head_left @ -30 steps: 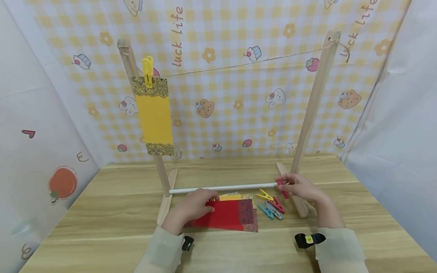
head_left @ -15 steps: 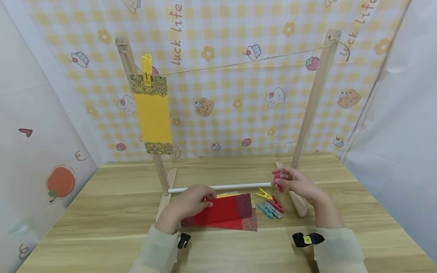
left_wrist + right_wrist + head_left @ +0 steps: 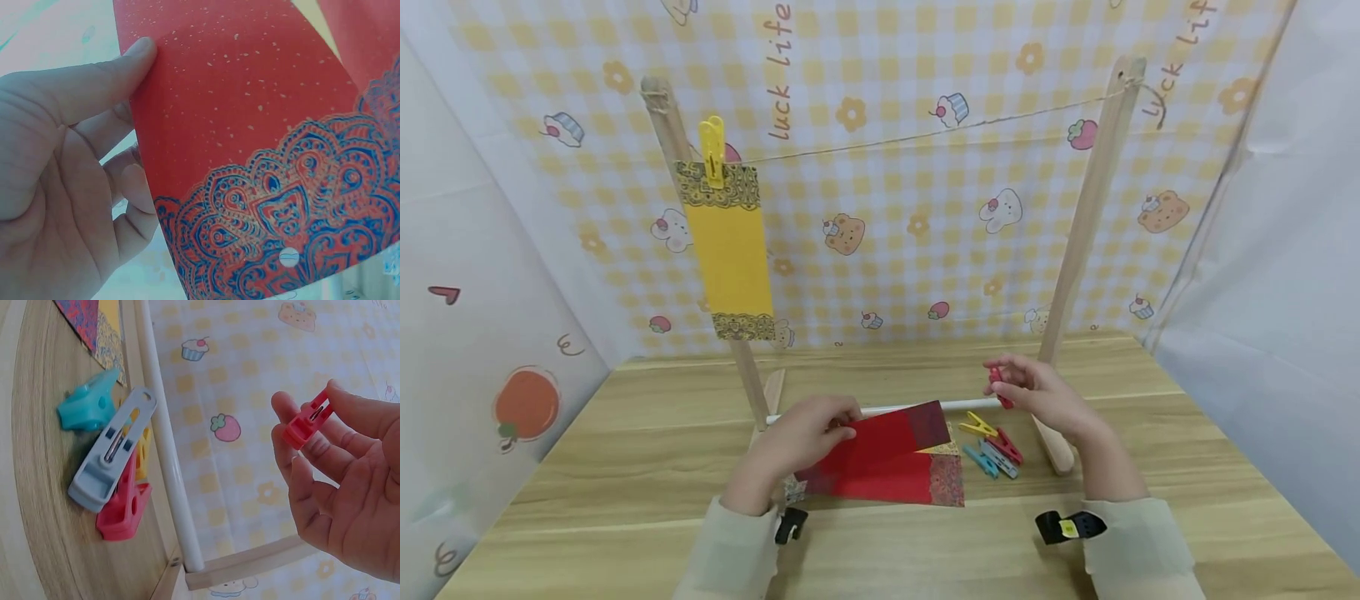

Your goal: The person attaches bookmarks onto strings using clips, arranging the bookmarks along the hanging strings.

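With thumb and fingers, my left hand (image 3: 797, 442) pinches a red paper rectangle (image 3: 887, 433) by its left edge. In the left wrist view its patterned end (image 3: 275, 212) shows gold and blue lacework. The sheet tilts up, overlapping a pile of red paper (image 3: 895, 477) and yellow paper on the table. My right hand (image 3: 1052, 402) pinches a red clothespin (image 3: 997, 387) by its handle ends, raised in front of the white rod (image 3: 958, 405). Below it lie a yellow clothespin (image 3: 978, 424), another red clothespin (image 3: 1005, 447), a grey clothespin (image 3: 998, 459) and a teal clothespin (image 3: 981, 460).
A twine line (image 3: 880, 143) runs between a left wooden post (image 3: 664, 121) and a right wooden post (image 3: 1086, 217). On its left end hangs a yellow patterned paper (image 3: 730, 258) under a yellow clothespin (image 3: 713, 154). The posts' feet stand on the wooden table (image 3: 940, 550).
My left hand has raised the top red sheet off the pile, moving slightly left and tilting its right end up. My right hand has moved up and left with the red clothespin.
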`<state>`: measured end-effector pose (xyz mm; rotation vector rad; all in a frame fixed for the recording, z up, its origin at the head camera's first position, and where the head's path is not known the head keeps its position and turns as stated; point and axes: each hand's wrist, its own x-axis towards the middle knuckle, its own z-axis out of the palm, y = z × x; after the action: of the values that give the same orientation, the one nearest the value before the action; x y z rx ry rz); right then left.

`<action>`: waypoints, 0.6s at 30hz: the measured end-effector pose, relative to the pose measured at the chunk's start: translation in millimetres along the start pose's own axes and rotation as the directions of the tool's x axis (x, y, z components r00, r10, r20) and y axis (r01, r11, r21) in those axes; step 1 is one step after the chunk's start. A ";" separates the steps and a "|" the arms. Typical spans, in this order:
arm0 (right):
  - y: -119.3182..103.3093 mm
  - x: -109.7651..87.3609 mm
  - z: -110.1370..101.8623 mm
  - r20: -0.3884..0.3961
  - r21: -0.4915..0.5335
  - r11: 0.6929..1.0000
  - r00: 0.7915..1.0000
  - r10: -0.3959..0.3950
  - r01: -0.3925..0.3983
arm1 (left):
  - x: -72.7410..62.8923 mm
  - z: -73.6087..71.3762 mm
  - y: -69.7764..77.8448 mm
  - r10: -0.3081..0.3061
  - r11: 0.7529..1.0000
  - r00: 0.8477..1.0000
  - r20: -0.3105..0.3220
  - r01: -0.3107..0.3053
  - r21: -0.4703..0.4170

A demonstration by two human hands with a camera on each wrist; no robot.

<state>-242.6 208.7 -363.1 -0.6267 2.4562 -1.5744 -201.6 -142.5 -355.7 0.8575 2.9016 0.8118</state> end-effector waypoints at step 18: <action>-35.3 4.8 20.7 -0.031 0.035 0.996 0.996 -0.084 0.085 | -14.0 -27.2 -4.2 0.010 0.994 0.995 -0.102 -0.021 -0.108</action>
<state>-230.5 176.8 -340.0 -0.7152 2.4465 -1.6662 -195.9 -165.6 -336.1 0.8540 2.9066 1.0341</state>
